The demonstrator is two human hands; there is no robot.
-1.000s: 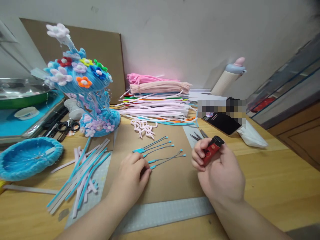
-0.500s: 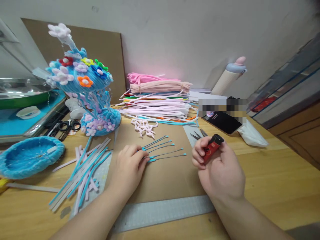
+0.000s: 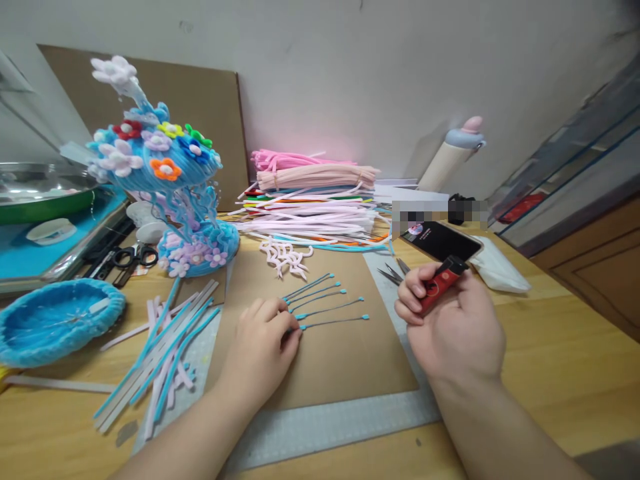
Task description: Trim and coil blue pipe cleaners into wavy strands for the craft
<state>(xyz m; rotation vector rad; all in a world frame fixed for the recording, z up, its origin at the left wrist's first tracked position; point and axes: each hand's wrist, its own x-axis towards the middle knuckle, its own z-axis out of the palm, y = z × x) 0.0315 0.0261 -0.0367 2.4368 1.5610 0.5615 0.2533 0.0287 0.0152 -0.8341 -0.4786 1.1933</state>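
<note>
- Where the left hand (image 3: 260,347) rests palm-down on the brown cardboard sheet (image 3: 330,360), its fingers (image 3: 287,327) are curled together and pinching the near ends of the blue-tipped wires (image 3: 325,303)
- From that pinch the wires fan away to the right and slightly toward the wall, their long axes running left to right, blue tips at the far ends lying flat on the cardboard
- Closed in a fist grip, the right hand (image 3: 455,327) is wrapped around a red lighter (image 3: 440,283), black cap pointing up and away, held just above the counter (image 3: 560,373)
- Free wire tips lie between the two hands; the left hand touches the wires, the right is near their tips but apart from them
- Just beyond the right hand lie metal tweezers (image 3: 393,272) and a dark phone (image 3: 440,241)
- Left of the left hand, loose blue and pale chenille stems (image 3: 165,347) lie scattered; farther off stand a blue flower-covered sculpture (image 3: 175,193), a blue woven dish (image 3: 55,320) and a stacked pile of stems (image 3: 315,200)
</note>
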